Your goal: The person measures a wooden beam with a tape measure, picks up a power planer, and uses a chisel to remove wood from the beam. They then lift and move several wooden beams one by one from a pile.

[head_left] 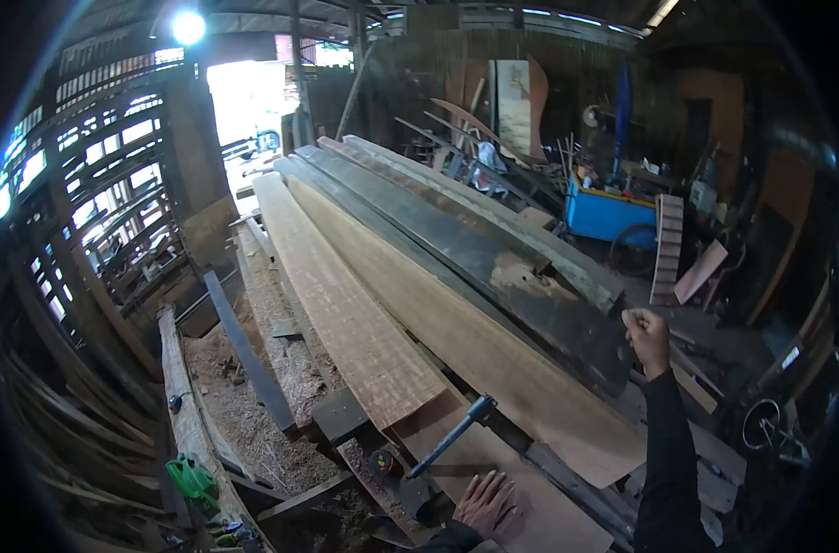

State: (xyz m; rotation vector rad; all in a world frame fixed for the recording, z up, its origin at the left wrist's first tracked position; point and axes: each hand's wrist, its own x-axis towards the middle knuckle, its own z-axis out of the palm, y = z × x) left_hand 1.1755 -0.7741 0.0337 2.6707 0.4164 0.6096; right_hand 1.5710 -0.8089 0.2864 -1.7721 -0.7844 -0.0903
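Note:
My left hand (486, 504) lies flat, fingers spread, on a smooth reddish-brown board (539, 502) at the bottom of the view. Just beyond its fingertips, a blue bar-like tool (451, 436) with a short crosspiece at one end rests across the board's edge. My right hand (647, 341) is raised on the right with its fingers closed; whatever they hold, if anything, cannot be made out. Behind that hand is a long dark plank (456, 244). Two pale planed planks (346, 304) run away from me, side by side. A small round black-and-red object (382, 463) sits left of the blue tool.
Wood shavings (295, 369) cover the area left of the planks. A green tool (193, 481) lies at lower left near a rough timber (191, 396). A blue cart (608, 214) stands at the back right, with a slatted wooden piece (667, 249) beside it.

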